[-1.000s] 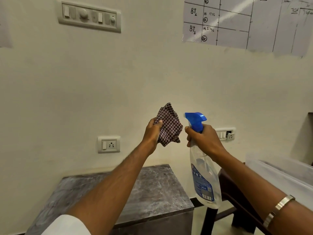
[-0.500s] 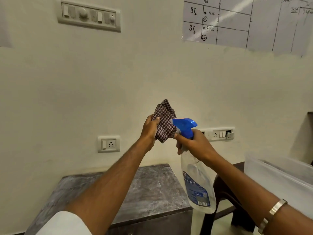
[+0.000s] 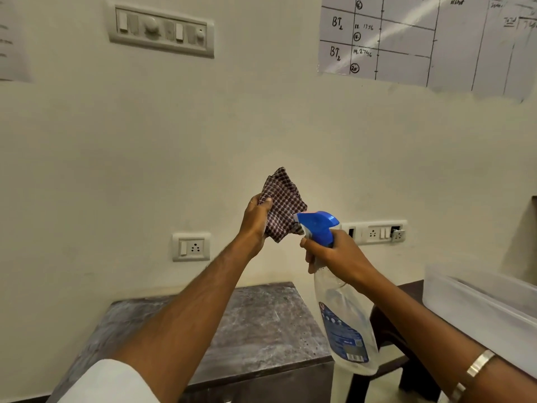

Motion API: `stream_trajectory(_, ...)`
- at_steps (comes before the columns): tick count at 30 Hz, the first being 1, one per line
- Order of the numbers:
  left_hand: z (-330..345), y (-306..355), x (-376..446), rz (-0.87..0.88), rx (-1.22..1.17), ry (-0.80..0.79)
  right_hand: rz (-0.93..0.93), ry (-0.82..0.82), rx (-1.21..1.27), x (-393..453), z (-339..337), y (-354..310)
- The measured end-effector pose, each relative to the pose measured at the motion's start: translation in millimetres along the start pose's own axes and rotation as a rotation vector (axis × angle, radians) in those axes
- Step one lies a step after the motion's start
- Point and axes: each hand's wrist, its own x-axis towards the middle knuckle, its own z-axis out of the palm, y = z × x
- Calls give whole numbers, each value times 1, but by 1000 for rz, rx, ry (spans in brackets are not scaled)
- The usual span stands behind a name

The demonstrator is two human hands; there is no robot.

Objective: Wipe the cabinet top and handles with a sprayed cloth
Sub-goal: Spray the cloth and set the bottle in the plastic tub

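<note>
My left hand holds a checked maroon-and-white cloth up in front of the wall, at chest height. My right hand grips the neck of a clear spray bottle with a blue trigger head. The nozzle points left and almost touches the cloth's lower right edge. Below both arms stands the low cabinet with a mottled grey stone-like top. Its handles are hidden below the frame's lower edge.
A dark stool or chair stands right of the cabinet. A translucent plastic bin is at the far right. Wall sockets and a switch strip sit behind the hands, with a switch panel and a whiteboard chart higher up.
The spray bottle moved left toward the cloth, its nozzle closing the gap to the fabric. The cloth hand stayed almost in place, and the view shifted slightly.
</note>
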Motion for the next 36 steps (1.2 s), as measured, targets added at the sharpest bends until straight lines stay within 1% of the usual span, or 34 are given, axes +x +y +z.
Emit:
stream_trajectory(4,-2,4,-1,0,-11,6,28,16,-79,-1,-4,6)
stream_trajectory(10,-2,5,-4,-11,-12,2,-5,93,-27,1,-14,7)
stream_trajectory(16,-1,0,-10,-21,-5,-23,2,128,-67,1,-23,8)
stream_trajectory(19,-1,-3,-13,-31,-13,-38,-6,132,-5,-3,-39,8)
stream_trajectory(22,-1,-6,-15,-28,-12,-42,-32,179,102,-8,-72,-1)
stream_trajectory(26,0,-12,-18,-32,-28,-56,-67,351,186,-6,-142,-19)
stream_trajectory(32,7,-24,-13,-32,-51,-76,-115,588,98,-4,-249,-30)
stream_trajectory(36,13,-38,-7,-53,-70,-86,-59,669,-6,-5,-286,-7)
